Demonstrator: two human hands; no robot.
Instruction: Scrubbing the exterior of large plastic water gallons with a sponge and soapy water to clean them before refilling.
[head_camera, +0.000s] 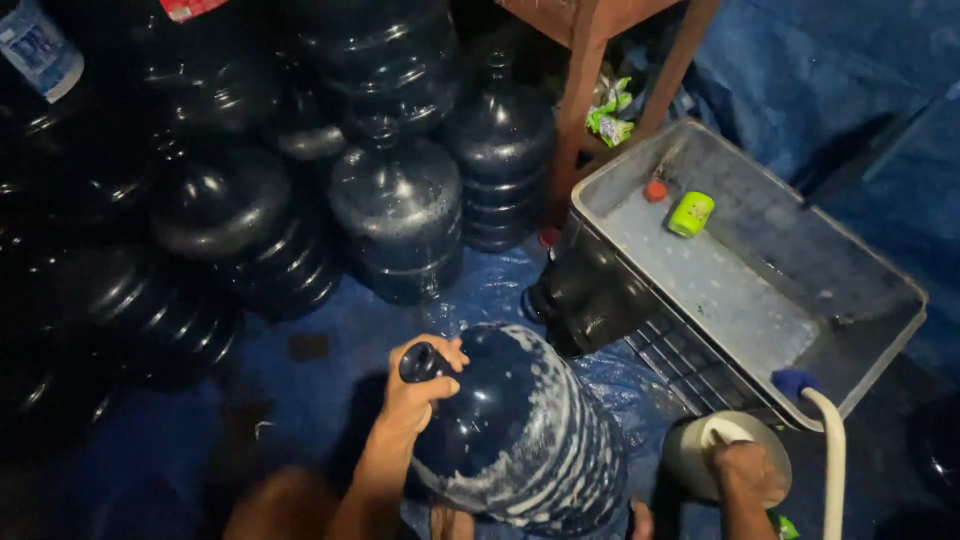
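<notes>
A large dark blue water jug (520, 430), streaked with white foam, lies tilted in front of me with its mouth pointing left. My left hand (418, 385) grips its neck and covers the opening. At the lower right, my right hand (748, 470) rests on the top of a round grey container (700, 450). A white hose (830, 450) with a blue tip curves up beside that hand.
Several dark water jugs (398, 215) stand packed at the upper left. Another jug (585, 290) lies on its side against a grey plastic tub (880, 340) holding soapy water, a green cup (690, 213) and a red cap (655, 190). Wooden legs (575, 110) rise behind. A blue tarp (330, 345) covers the floor.
</notes>
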